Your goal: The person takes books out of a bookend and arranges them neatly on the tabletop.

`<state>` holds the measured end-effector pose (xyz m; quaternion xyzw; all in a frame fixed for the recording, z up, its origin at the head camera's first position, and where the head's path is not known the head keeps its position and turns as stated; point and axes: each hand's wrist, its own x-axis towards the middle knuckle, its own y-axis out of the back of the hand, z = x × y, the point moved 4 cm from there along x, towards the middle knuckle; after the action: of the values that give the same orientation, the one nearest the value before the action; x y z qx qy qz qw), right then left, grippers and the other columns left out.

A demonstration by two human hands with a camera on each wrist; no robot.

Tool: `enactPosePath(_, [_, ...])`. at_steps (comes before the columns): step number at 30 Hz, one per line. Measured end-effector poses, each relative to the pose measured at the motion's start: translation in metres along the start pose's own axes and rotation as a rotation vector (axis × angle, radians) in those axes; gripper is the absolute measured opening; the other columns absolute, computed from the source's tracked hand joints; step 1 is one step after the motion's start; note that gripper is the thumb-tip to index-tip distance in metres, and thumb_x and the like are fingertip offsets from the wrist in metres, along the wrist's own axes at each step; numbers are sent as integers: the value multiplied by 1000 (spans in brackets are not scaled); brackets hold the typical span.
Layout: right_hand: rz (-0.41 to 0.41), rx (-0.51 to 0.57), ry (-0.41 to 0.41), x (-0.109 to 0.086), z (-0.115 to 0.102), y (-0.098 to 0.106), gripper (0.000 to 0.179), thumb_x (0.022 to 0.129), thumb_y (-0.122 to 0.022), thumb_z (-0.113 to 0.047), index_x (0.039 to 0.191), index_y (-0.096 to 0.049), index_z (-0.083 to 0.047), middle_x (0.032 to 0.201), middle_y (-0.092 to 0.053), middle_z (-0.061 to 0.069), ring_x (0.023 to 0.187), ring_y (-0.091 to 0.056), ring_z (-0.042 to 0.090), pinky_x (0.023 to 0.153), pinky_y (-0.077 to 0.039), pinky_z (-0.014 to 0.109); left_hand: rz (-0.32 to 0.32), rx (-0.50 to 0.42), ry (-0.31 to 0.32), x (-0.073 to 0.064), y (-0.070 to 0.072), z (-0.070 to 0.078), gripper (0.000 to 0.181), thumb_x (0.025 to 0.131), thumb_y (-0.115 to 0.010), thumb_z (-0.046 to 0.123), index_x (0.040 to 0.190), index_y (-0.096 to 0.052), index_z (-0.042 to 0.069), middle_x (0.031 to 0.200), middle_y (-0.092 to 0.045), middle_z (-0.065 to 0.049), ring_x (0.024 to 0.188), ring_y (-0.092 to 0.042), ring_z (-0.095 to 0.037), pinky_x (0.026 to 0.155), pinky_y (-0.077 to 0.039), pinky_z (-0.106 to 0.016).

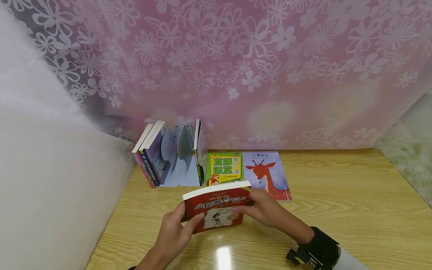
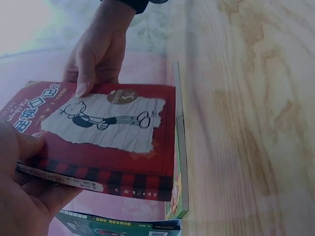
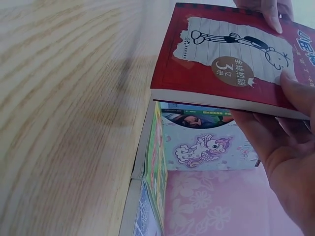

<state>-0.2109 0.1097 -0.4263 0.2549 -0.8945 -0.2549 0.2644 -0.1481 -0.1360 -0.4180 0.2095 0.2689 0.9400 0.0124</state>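
A red Diary of a Wimpy Kid paperback (image 1: 219, 212), its cover showing a cartoon boy on torn lined paper, is held between both hands in the head view. My left hand (image 1: 177, 227) grips its left side, thumb on the front cover and fingers behind. On the opposite side my right hand (image 1: 266, 210) pinches the page edge, again with the thumb in front. In the left wrist view the book's checked spine (image 2: 98, 179) faces the left hand. White page edges (image 3: 221, 101) show beside the right hand in the right wrist view.
Behind the book, a pale blue bookend rack (image 1: 187, 176) holds upright books (image 1: 152, 157) at its left and more (image 1: 200, 150) at its right. A green book (image 1: 224, 167) and a giraffe picture book (image 1: 266, 174) lie flat beside it. A pink floral curtain (image 1: 236, 75) hangs behind the wooden table (image 1: 337, 195).
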Motion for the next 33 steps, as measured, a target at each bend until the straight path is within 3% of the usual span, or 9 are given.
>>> enactPosePath(7, [107, -43, 41, -6, -3, 2, 35, 90, -80, -10, 123, -71, -5, 111, -80, 10, 88, -70, -1, 68, -59, 21, -3, -15, -2, 7, -2, 0, 42, 91, -79, 9, 129, -63, 14, 111, -80, -7, 92, -80, -20, 74, -65, -24])
enactPosePath(11, [143, -65, 76, -8, -5, 7, 36, 88, -80, -6, 123, -70, -6, 105, -80, 9, 71, -57, -6, 57, -51, 16, -9, -25, -11, 10, -2, 0, 46, 89, -80, 9, 131, -62, 14, 115, -79, -6, 93, -80, -18, 76, -65, -24])
enactPosePath(16, [180, -83, 108, -11, -7, 16, 34, 87, -80, -1, 118, -70, -11, 88, -72, 0, 61, -36, -6, 52, -35, 13, -4, -42, -128, 16, 1, 4, 47, 90, -78, 5, 134, -60, 9, 118, -78, -10, 95, -80, -19, 79, -64, -23])
enactPosePath(19, [185, -76, 84, -11, -7, 22, 31, 89, -78, -1, 118, -71, -11, 89, -73, 1, 64, -40, -6, 52, -39, 15, 12, -34, -203, 20, 4, 6, 46, 92, -77, 4, 134, -59, 8, 118, -78, -12, 94, -80, -20, 79, -64, -24])
enactPosePath(23, [188, -46, 43, -12, -8, 29, 34, 92, -75, -2, 124, -68, -5, 107, -79, 12, 75, -61, -4, 57, -54, 20, 24, -24, -238, 25, 4, 6, 44, 93, -76, 5, 134, -60, 8, 117, -78, -11, 94, -80, -20, 80, -65, -27])
enactPosePath(26, [207, -34, 40, -12, -9, 37, 34, 92, -74, 0, 125, -67, -3, 108, -79, 16, 80, -69, -1, 59, -59, 23, 34, -18, -254, 30, 3, 5, 45, 91, -77, 3, 132, -60, 7, 117, -78, -12, 95, -80, -21, 80, -66, -30])
enactPosePath(33, [266, -82, 24, -16, -8, 54, 31, 92, -74, 2, 122, -68, -2, 99, -79, 13, 68, -61, 0, 52, -52, 22, 97, -1, -277, 40, 3, 0, 45, 88, -77, -5, 130, -60, -1, 118, -76, -15, 102, -78, -26, 82, -66, -41])
